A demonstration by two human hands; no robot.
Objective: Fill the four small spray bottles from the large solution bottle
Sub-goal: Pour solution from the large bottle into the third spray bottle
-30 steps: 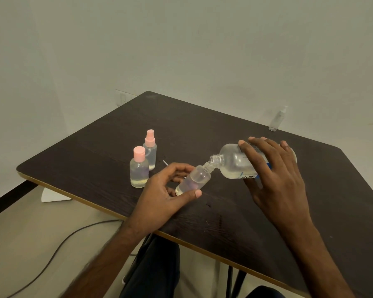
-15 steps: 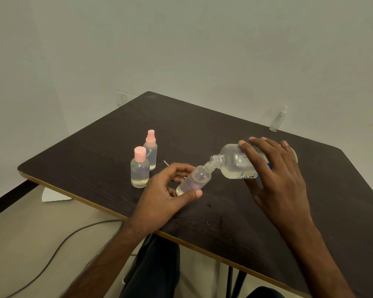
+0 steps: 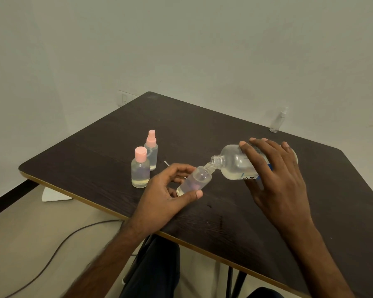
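Pouring cleanly at frame centre calls, I judge, for the right hand [image 3: 276,181], gripping the tilted large solution bottle [image 3: 233,166], to tip slowly, mouth against the slanted small spray bottle [image 3: 196,179] gripped by the left hand [image 3: 164,194].

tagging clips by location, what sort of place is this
Likely a bare office or workroom: a plain dark table in a corner of blank pale walls, a wall socket behind it, a cable on the floor.
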